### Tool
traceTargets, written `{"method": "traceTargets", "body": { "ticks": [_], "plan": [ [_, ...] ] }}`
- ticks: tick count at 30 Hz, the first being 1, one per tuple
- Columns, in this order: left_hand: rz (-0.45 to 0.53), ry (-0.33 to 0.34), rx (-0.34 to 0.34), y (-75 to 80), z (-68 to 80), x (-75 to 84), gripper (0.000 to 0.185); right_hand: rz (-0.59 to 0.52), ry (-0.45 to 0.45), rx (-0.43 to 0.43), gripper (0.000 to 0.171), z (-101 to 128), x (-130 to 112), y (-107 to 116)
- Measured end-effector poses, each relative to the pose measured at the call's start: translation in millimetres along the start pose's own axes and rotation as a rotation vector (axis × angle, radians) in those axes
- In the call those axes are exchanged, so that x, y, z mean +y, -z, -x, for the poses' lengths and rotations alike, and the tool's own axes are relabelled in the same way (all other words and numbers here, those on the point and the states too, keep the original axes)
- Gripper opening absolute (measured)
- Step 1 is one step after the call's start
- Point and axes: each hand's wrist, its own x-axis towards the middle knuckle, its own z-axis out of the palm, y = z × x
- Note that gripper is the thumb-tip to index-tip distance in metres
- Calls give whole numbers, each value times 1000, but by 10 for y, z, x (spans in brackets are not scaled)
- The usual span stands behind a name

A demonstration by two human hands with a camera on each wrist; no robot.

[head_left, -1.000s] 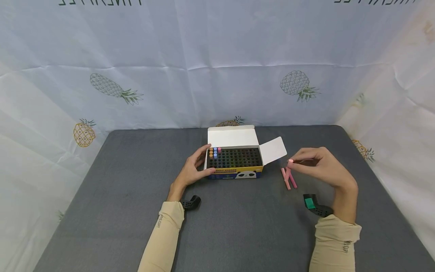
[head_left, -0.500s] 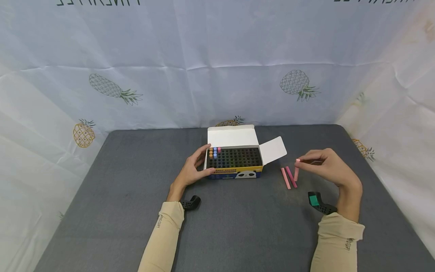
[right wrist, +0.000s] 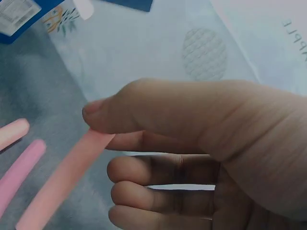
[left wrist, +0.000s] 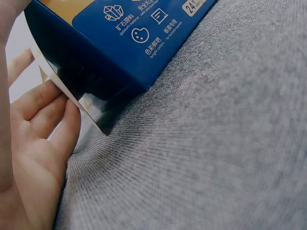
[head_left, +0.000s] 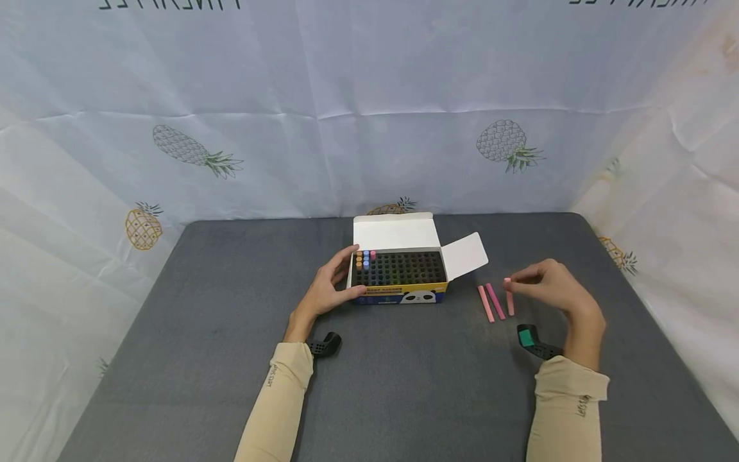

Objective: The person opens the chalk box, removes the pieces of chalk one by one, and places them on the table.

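The right hand (head_left: 548, 287) pinches a pink chalk stick (head_left: 509, 297) by its far end, low over the grey cloth table (head_left: 202, 308), just right of two pink sticks lying there (head_left: 491, 301). The left hand (head_left: 325, 289) grips the open blue-and-yellow chalk box's (head_left: 399, 277) left end; bare cloth lies nearer.

L hand (head_left: 326, 287) cupped, R hand (head_left: 551, 287) pinching.

right hand (right wrist: 192, 148) pinches pink chalk (right wrist: 64, 179).
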Motion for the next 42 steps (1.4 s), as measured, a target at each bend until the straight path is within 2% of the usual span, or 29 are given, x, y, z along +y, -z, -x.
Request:
{"method": "traceTargets", "body": {
  "ticks": [5,14,23,31,42],
  "plan": [
    [2,-7,0,-2,-7,-3,83,29,-23,-7,35,-51,63,-40],
    [-7,-5,3,-1,-6,9,86,84,-52,66,40,-174,159,-135],
    [-5,-3,-2,0,-19,1,83,105,-117,81,42,-277,261,-284],
    [8,-19,-1,5,-23,-25,81,86,-176,93,45,-285,275,-325],
    [17,-13,-6,3,-15,-13,84,82,-170,114,44,-295,282,-339]
  ]
}}
